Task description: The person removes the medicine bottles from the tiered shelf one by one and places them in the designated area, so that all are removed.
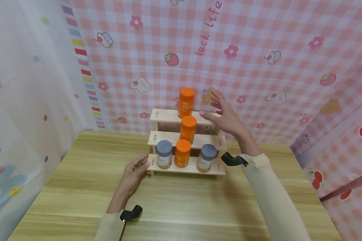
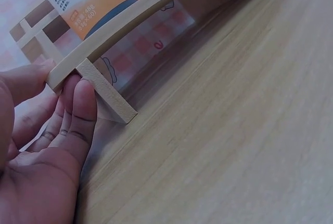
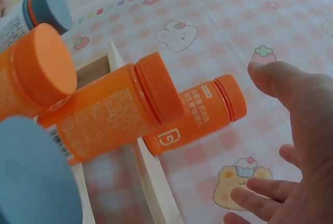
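Plainly, one hand pinches the rack while the other is spread by the top bottle

A three-step wooden rack point(image 1: 166, 115) stands on the wood-grain table point(image 1: 175, 207), close to a pink checked cloth point(image 1: 151, 43). The person's left hand point(image 1: 134, 175) has hold of the lowest step at its left end; from the left wrist I can see the thumb at the board's edge and fingertips underneath, pinching it beside the leg.

The right hand point(image 1: 224, 117) hangs in the air near the right end of the top step, its thumb spread well away from the slightly bent fingers, holding nothing. Nearest to it is the top orange bottle point(image 1: 186, 104), upright on the highest step, with a gap between them.

Below that, the middle orange bottle point(image 1: 188, 131) stands on the second step. On the lowest step, the front orange bottle point(image 1: 182, 154) sits between two grey-lidded jars point(image 1: 164, 155), all three upright, the left jar nearer to it than the right.
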The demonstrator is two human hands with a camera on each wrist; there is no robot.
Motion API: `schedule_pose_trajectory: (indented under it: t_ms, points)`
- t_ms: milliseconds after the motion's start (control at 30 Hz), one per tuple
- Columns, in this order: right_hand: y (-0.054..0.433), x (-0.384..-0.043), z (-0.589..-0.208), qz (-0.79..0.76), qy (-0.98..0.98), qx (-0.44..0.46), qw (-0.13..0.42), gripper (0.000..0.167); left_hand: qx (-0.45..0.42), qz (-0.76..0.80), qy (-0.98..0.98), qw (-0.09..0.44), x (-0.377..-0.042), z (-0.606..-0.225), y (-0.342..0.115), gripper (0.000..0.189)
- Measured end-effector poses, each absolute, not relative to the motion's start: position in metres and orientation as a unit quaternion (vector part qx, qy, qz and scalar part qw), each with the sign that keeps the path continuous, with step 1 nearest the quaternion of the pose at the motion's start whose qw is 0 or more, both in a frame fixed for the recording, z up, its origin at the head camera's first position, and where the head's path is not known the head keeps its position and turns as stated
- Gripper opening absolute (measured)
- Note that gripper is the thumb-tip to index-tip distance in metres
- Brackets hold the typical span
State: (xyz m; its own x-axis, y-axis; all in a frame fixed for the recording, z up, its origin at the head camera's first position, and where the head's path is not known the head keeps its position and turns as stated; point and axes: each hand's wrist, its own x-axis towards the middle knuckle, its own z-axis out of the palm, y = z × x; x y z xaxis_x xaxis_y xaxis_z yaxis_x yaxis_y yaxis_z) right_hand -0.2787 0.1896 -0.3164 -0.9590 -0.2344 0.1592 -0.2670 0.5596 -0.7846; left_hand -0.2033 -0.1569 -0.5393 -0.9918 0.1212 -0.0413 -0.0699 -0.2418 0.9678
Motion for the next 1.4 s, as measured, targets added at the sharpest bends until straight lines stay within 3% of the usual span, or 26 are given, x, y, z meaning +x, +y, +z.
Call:
schedule_pose_trajectory:
  t_ms: [233, 467, 833, 1400]
  points:
    - [0.177, -0.296, -0.316, 0.487, -0.862, 0.139, 0.016, 0.083, 0.016, 0.787, 0.614, 0.061, -0.203, -0.542, -0.157, 0.053]
    - [0.160, -0.307, -0.314, 0.506, -0.855, 0.111, -0.007, 0.087, 0.015, 0.791, 0.609, 0.062, -0.203, -0.542, -0.157, 0.053]
    - [0.134, -0.324, -0.321, 0.507, -0.858, 0.078, -0.007, 0.074, 0.018, 0.794, 0.604, 0.065, -0.205, -0.545, -0.156, 0.055]
    - [0.123, -0.327, -0.328, 0.502, -0.862, 0.069, 0.008, 0.064, 0.025, 0.797, 0.601, 0.058, -0.206, -0.543, -0.156, 0.055]
